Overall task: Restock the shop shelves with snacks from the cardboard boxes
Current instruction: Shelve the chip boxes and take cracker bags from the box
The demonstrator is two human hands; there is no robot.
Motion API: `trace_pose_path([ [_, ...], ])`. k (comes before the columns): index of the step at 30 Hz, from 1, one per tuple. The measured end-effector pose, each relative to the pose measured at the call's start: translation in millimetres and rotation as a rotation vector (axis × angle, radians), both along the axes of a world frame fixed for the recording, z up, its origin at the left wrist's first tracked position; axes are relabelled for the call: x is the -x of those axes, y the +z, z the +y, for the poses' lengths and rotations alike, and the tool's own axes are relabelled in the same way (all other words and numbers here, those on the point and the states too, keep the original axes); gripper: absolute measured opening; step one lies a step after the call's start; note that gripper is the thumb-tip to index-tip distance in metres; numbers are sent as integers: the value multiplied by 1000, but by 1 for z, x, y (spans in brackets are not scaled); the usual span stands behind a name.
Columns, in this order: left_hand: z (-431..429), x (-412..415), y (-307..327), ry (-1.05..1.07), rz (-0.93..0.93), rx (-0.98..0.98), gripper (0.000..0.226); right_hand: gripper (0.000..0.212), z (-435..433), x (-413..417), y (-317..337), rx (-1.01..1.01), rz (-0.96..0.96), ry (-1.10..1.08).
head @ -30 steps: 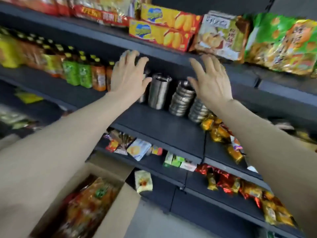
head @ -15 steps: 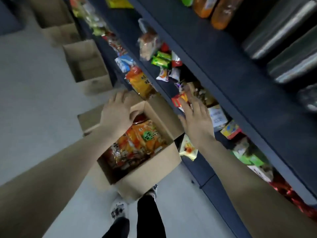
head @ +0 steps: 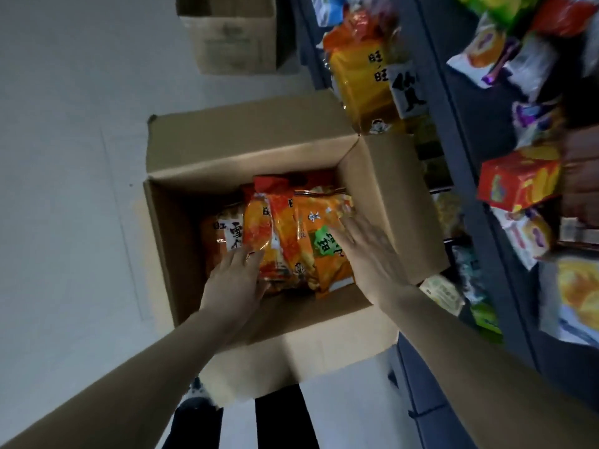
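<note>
Fingers (head: 346,229) of the left hand (head: 235,281) and right hand (head: 371,254) lie spread, gripping nothing, on orange snack bags (head: 291,234) inside the well-filled cardboard box (head: 246,150), so most restocking of the shelves (head: 466,102) likely remains.

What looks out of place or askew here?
Nothing spilled or torn shows. The shelf packets lie jumbled at mixed angles rather than faced forward, and a red-orange carton sits tilted among them. Motion blur hides finer detail on that side.
</note>
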State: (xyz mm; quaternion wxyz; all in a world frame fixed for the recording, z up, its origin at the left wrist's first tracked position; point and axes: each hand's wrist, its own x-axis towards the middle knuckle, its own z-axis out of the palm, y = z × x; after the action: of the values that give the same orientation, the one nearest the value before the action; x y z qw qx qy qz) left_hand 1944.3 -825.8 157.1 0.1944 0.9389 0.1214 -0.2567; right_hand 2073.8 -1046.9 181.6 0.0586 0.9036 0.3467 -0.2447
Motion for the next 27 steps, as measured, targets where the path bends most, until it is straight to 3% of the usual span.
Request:
trace_pose_path([
  [6, -11, -23, -94, -38, 80, -11, 67, 77, 35, -41, -109, 94, -6, 162],
  [13, -4, -49, -161, -4, 106, 0, 73, 65, 65, -73, -182, 214, -7, 544],
  [19, -11, -69, -177, 51, 85, 66, 62, 53, 56, -86, -182, 254, -55, 709],
  [22, -16, -73, -177, 57, 92, 71, 63, 40, 58, -89, -177, 238, -54, 701],
  [27, -14, -69, -174, 37, 137, 102, 71, 41, 55, -96, -165, 99, -35, 654],
])
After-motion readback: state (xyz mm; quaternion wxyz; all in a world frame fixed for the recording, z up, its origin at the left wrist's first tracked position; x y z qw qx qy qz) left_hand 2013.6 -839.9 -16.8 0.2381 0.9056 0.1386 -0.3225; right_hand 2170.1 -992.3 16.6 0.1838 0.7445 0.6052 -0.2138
